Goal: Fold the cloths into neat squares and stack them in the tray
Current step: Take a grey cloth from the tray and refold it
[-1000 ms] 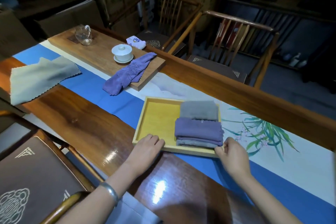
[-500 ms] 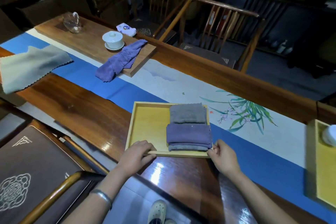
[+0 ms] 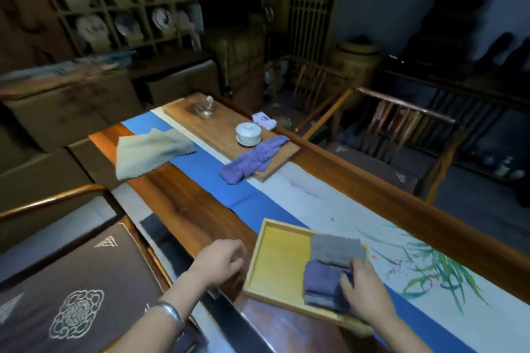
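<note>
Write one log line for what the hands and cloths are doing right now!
right hand: on folded stack | left hand: free, beside tray | unfolded: beige cloth, purple cloth

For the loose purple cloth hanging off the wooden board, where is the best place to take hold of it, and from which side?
Grip the purple cloth at its bunched near end, which droops off the wooden board onto the blue runner. Come from the near side: that end sticks out freely towards the person, while the far end lies close by the lidded white cup, which a reaching hand might knock.
</note>
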A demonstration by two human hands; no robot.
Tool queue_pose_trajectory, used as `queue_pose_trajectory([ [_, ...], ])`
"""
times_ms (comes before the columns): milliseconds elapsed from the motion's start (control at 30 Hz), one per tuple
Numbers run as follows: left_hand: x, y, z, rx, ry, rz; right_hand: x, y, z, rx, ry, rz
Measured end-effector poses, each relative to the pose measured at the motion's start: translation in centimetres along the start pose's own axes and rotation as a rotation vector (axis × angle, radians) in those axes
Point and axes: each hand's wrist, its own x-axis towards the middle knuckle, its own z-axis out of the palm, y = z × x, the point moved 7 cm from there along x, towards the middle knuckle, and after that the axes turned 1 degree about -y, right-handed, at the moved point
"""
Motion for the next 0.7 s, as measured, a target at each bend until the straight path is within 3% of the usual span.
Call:
queue_pose_trajectory([
  [333,-2.8,-9.3,-9.2,0.027,0.089,-0.313,7.2,-20.4,-0.4,-0.120,-0.034,-0.463],
  [700,-5.7,-28.7,-16.8,-0.018,0.234,-0.637,15.1,-44.2,8.4,-0.279,-0.146,-0.820],
])
